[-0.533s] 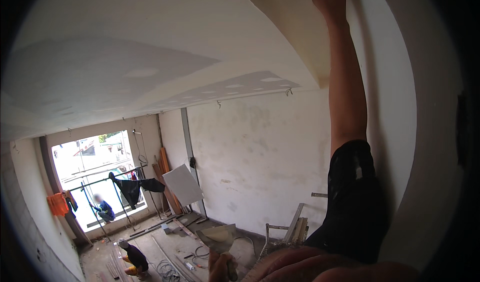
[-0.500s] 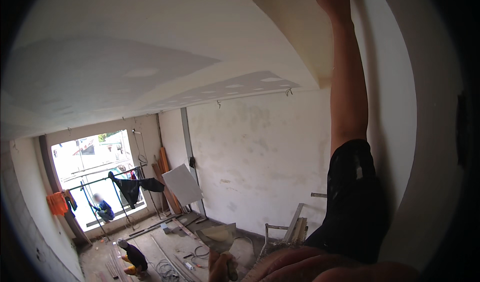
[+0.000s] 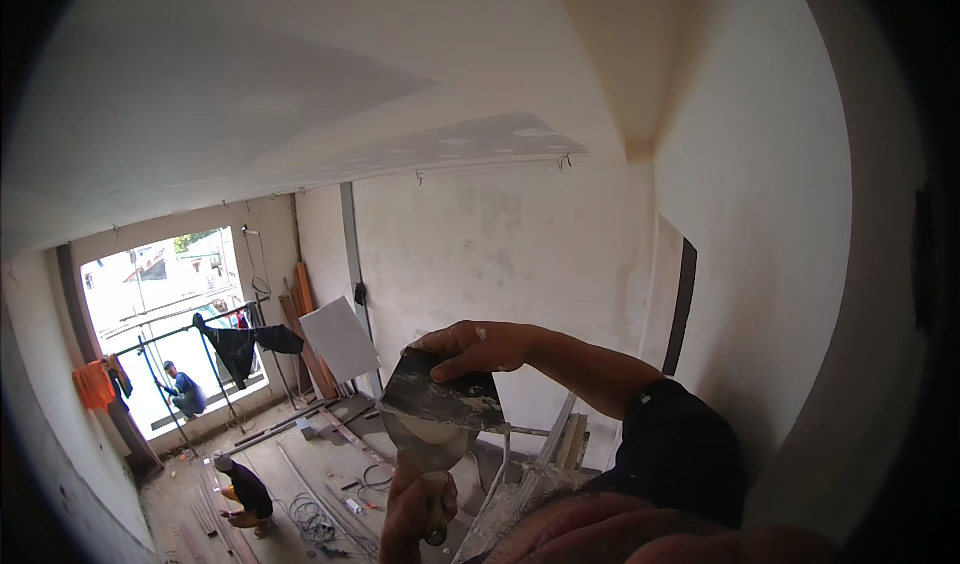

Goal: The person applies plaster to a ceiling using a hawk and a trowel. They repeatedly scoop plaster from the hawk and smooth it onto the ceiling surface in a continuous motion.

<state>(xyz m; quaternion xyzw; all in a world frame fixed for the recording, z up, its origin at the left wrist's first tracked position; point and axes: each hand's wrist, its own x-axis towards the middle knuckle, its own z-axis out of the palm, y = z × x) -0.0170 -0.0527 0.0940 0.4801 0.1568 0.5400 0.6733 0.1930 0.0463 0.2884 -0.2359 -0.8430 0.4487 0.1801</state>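
Observation:
In the lower middle, my left hand (image 3: 415,509) is closed around the handle of a wide putty knife (image 3: 425,454), its blade pointing up. Pale filler (image 3: 440,431) shows on that blade. My right hand (image 3: 480,346) grips a dark, flat spreader blade (image 3: 430,396), thumb on its face and fingers behind its top edge. Whitish smears streak the spreader. Its lower edge overlaps the putty knife's blade and seems to touch it. A white spot marks the back of my right hand.
A metal frame with whitish boards (image 3: 560,454) stands close below my right arm. A bare wall (image 3: 780,264) rises at the right, under the ceiling (image 3: 300,84). Down on the floor, a person (image 3: 245,494) crouches near coiled cable (image 3: 315,524); another person (image 3: 183,392) is at the window opening.
My right hand has come down from the ceiling corner to the putty knife, bringing the spreader over its blade. My left hand has shifted slightly left and up. The view has turned a little.

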